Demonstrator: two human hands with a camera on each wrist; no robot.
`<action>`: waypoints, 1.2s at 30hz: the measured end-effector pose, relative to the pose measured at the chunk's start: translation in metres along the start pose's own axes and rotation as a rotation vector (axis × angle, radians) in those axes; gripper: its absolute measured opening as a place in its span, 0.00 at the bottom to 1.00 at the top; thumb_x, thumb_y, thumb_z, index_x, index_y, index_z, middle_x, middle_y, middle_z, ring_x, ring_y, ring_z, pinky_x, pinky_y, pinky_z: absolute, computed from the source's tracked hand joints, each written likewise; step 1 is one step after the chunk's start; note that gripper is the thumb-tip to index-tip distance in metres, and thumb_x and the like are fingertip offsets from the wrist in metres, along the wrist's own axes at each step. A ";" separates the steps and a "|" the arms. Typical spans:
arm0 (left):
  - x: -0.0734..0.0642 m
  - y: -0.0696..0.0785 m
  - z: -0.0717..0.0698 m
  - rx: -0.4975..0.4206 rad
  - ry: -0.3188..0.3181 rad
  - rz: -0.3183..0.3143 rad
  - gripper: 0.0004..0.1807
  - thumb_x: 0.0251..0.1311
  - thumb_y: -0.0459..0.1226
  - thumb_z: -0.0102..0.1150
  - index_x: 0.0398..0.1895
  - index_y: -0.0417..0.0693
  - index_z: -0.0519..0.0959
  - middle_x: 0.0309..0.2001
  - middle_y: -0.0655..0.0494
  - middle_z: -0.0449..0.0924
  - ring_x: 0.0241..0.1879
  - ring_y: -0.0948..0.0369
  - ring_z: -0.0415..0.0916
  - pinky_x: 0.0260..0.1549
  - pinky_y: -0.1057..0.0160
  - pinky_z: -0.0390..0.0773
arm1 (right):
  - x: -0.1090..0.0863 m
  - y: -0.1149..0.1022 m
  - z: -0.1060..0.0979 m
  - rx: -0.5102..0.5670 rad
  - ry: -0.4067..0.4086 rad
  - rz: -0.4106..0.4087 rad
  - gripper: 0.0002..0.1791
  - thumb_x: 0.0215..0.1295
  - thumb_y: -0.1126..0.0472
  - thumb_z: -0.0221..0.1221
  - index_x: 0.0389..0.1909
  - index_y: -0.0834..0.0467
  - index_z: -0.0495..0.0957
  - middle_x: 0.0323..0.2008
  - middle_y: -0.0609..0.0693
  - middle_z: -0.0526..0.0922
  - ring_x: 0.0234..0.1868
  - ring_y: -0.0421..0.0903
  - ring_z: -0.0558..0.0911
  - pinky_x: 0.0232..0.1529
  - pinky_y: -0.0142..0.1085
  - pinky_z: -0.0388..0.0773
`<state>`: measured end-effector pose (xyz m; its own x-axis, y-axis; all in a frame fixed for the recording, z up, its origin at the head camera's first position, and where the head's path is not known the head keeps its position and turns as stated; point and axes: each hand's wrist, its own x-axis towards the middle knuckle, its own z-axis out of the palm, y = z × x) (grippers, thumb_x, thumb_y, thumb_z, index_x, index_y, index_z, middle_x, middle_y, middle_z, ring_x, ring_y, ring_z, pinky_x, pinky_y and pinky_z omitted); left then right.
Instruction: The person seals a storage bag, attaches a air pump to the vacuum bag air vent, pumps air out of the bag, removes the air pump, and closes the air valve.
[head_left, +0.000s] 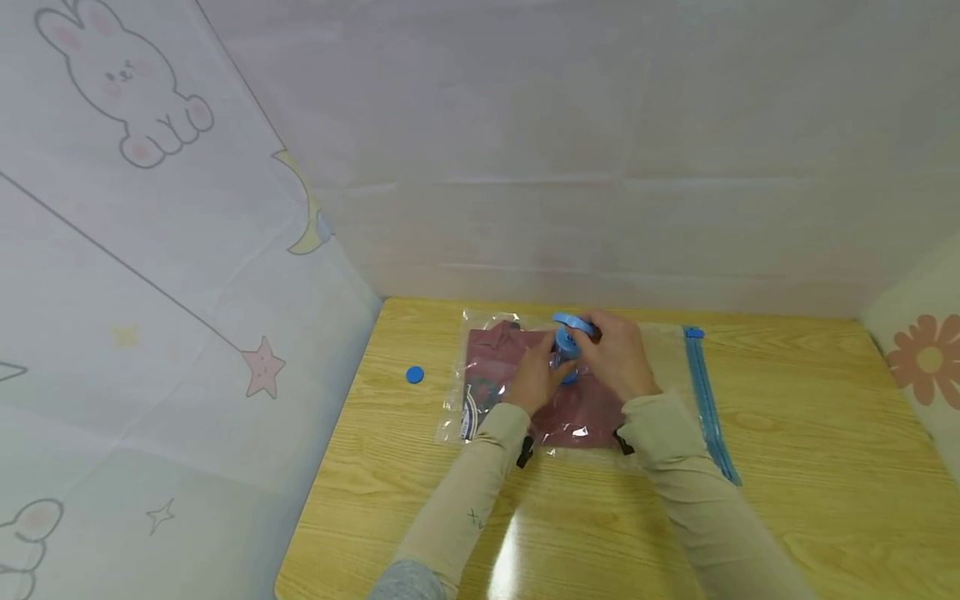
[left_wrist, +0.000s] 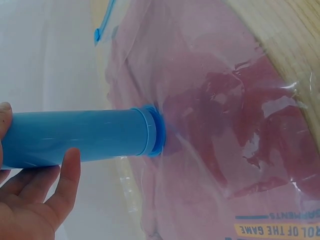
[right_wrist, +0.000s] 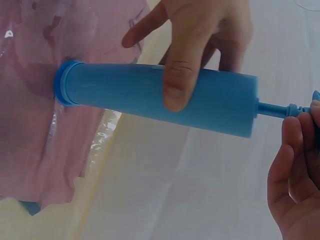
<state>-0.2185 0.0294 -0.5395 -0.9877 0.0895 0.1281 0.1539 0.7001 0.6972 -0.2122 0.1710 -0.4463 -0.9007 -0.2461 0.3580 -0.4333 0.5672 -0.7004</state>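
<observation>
A blue hand pump (left_wrist: pixel 90 136) stands upright with its lower end on the blue valve (left_wrist: pixel 160 129) of a clear vacuum storage bag (head_left: pixel 453 400). Inside the bag lies a dark red garment (head_left: pixel 581 417) with printed lettering. My left hand (head_left: pixel 534 377) grips the pump's barrel, thumb on one side and fingers on the other, as the right wrist view shows. Above it my right hand (head_left: pixel 621 354) holds the pump's handle (head_left: pixel 573 322), fingers curled at the top of the rod (right_wrist: pixel 274 109). A short length of the rod shows out of the barrel.
A round blue cap (head_left: pixel 415 375) lies on the wooden table (head_left: pixel 352 467), left of the bag. The bag's blue zip edge (head_left: pixel 709 400), with a slider (head_left: pixel 694 333) at its far end, lies to the right. Pale walls (head_left: pixel 495 167) stand behind and on the left.
</observation>
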 end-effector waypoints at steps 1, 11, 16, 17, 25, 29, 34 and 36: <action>0.000 0.000 0.000 0.002 0.000 0.005 0.30 0.63 0.48 0.59 0.67 0.60 0.64 0.58 0.56 0.79 0.57 0.59 0.77 0.55 0.60 0.78 | 0.000 0.001 0.001 -0.005 -0.012 0.010 0.11 0.67 0.60 0.59 0.41 0.64 0.80 0.33 0.60 0.84 0.31 0.52 0.80 0.33 0.44 0.77; -0.001 0.001 0.000 -0.010 -0.005 0.012 0.25 0.64 0.46 0.59 0.63 0.57 0.66 0.58 0.54 0.79 0.59 0.58 0.76 0.56 0.60 0.77 | -0.002 0.015 0.009 -0.022 -0.060 0.060 0.11 0.68 0.60 0.58 0.45 0.64 0.80 0.34 0.59 0.83 0.30 0.51 0.78 0.32 0.40 0.73; -0.001 0.002 0.000 -0.047 -0.009 -0.008 0.26 0.64 0.47 0.60 0.64 0.55 0.67 0.59 0.52 0.78 0.60 0.57 0.75 0.58 0.59 0.76 | -0.003 0.014 0.010 -0.029 -0.063 0.053 0.12 0.68 0.61 0.58 0.46 0.65 0.80 0.36 0.61 0.84 0.32 0.53 0.81 0.33 0.43 0.76; -0.001 0.002 0.000 -0.050 -0.009 -0.010 0.27 0.63 0.47 0.60 0.64 0.54 0.67 0.59 0.52 0.78 0.60 0.57 0.75 0.59 0.59 0.75 | -0.003 0.014 0.010 -0.032 -0.061 0.049 0.13 0.68 0.61 0.58 0.46 0.65 0.80 0.37 0.61 0.84 0.33 0.53 0.81 0.34 0.45 0.77; 0.000 0.005 -0.002 -0.054 -0.003 -0.017 0.29 0.62 0.50 0.61 0.64 0.53 0.66 0.58 0.52 0.77 0.59 0.56 0.75 0.59 0.57 0.75 | -0.003 0.012 0.009 -0.062 -0.086 0.058 0.14 0.69 0.60 0.57 0.48 0.66 0.79 0.41 0.63 0.84 0.39 0.57 0.83 0.39 0.49 0.79; 0.000 0.005 -0.002 -0.027 0.008 0.022 0.27 0.63 0.51 0.60 0.62 0.54 0.67 0.58 0.54 0.78 0.59 0.56 0.76 0.59 0.58 0.75 | -0.003 0.011 0.008 -0.103 -0.115 0.062 0.15 0.71 0.60 0.54 0.50 0.67 0.77 0.43 0.64 0.83 0.42 0.58 0.83 0.42 0.50 0.80; 0.001 0.004 -0.001 0.015 0.028 0.064 0.26 0.63 0.50 0.59 0.61 0.53 0.68 0.56 0.54 0.79 0.57 0.56 0.77 0.57 0.59 0.76 | -0.001 0.008 0.005 -0.141 -0.137 0.062 0.17 0.72 0.60 0.50 0.52 0.68 0.76 0.45 0.65 0.82 0.45 0.60 0.82 0.45 0.52 0.79; 0.001 0.004 0.000 0.028 0.031 0.065 0.27 0.63 0.50 0.59 0.62 0.54 0.67 0.56 0.54 0.79 0.56 0.56 0.78 0.57 0.58 0.77 | -0.001 0.007 0.004 -0.144 -0.133 0.057 0.17 0.72 0.60 0.50 0.51 0.69 0.76 0.45 0.65 0.82 0.45 0.61 0.82 0.46 0.52 0.79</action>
<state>-0.2190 0.0327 -0.5369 -0.9744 0.1132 0.1945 0.2159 0.7133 0.6668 -0.2142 0.1723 -0.4538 -0.9240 -0.3067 0.2284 -0.3810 0.6876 -0.6181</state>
